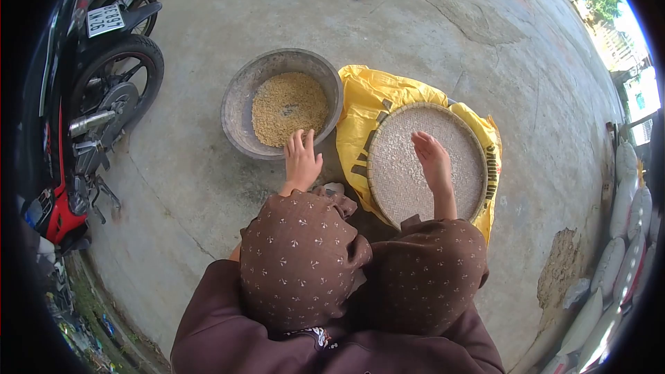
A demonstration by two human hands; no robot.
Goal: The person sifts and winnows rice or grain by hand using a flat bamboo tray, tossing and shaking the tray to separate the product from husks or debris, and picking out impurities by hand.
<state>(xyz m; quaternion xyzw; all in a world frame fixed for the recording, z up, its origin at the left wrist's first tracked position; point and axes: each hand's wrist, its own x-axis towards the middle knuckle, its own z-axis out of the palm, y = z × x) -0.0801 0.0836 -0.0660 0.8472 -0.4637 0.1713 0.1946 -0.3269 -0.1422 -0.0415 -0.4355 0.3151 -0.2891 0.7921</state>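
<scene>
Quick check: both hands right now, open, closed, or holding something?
Left hand: open, empty, at the basin rim.
Right hand: open, empty, over the woven tray.

- A basin (239, 107) sits on the concrete floor (388, 21), with grain (289, 107) in it.
- Just right of the basin, a flat woven tray (471, 159) lies on a sack (367, 97).
- The left hand (302, 161) rests at the basin's near rim.
- The right hand (432, 159) is over the tray.
- A motorbike (104, 104) stands at far left.
- Filled bags (627, 228) line the right edge.
</scene>
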